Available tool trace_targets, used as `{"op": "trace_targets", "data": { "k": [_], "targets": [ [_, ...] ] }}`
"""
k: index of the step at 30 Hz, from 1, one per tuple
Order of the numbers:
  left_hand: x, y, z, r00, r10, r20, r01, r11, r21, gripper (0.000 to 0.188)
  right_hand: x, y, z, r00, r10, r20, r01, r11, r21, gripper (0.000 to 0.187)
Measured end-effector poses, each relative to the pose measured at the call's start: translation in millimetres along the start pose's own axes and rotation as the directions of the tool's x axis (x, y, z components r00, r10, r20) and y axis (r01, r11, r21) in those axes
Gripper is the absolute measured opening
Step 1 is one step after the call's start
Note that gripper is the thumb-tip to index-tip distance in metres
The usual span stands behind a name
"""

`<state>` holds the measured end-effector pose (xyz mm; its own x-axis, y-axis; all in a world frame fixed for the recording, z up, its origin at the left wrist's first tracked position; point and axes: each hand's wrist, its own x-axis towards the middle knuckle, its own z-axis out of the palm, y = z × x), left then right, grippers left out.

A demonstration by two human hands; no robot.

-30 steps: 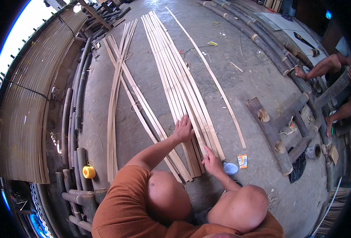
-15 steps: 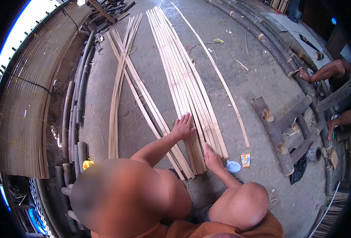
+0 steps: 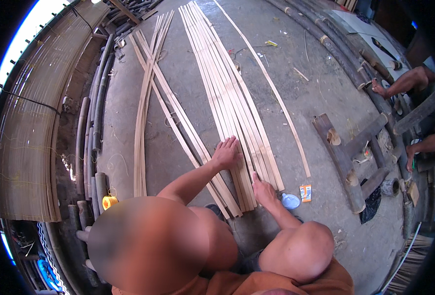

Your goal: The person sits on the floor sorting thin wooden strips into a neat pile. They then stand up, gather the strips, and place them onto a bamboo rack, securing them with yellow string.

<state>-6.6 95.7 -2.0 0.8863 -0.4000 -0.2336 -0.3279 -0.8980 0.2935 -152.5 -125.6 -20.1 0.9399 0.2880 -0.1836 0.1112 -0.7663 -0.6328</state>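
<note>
A bundle of long, pale bamboo strips (image 3: 221, 83) lies side by side on the floor in front of me, running away to the far end. My left hand (image 3: 227, 153) rests palm down across the near part of these strips, fingers extended. At their near end, my right hand (image 3: 265, 191) is closed, with one digit pointing forward along the strips' edge. Whatever is inside its curled fingers is hidden. Left of the bundle, more strips (image 3: 153, 73) cross one another in an X. A single strip (image 3: 269, 86) lies apart on the right.
A blue round lid or dish (image 3: 290, 201) and an orange-white packet (image 3: 306, 192) lie by my right hand. Farther right stand a wooden frame (image 3: 343, 162) and bamboo poles (image 3: 320, 37), with another person's leg (image 3: 406, 82). A slatted blind (image 3: 35, 132) and yellow roll (image 3: 110, 202) are at left.
My left hand has shifted slightly, its fingers a little more bent on the strips. The right hand stays by the near end. The whole view has tilted a little.
</note>
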Motion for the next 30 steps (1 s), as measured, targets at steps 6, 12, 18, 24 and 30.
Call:
{"op": "trace_targets", "data": {
  "k": [6,12,18,24,30],
  "targets": [
    [-12,-5,-8,0.973,0.231,-0.002,-0.23,0.966,-0.122,0.052,2,0,-7,1.0,0.01,0.015,-0.01,1.0,0.026,0.054],
    [-6,-19,1,0.969,0.232,-0.08,-0.244,0.948,-0.203,0.049,2,-8,-24,0.999,0.024,0.046,-0.021,0.998,-0.062,0.048],
    [-6,-19,2,0.96,0.269,-0.073,-0.275,0.958,-0.082,0.053,2,-2,-24,0.996,0.077,0.043,-0.078,0.997,0.026,0.045],
    [-8,-19,5,0.962,0.266,-0.06,-0.271,0.958,-0.091,0.052,-4,-5,-26,0.995,0.094,0.018,-0.095,0.99,0.1,0.046],
    [-10,-13,6,0.956,0.255,-0.142,-0.268,0.96,-0.079,0.05,-10,-10,-25,0.991,0.089,-0.099,-0.066,0.975,0.213,0.046]
  ]
}}
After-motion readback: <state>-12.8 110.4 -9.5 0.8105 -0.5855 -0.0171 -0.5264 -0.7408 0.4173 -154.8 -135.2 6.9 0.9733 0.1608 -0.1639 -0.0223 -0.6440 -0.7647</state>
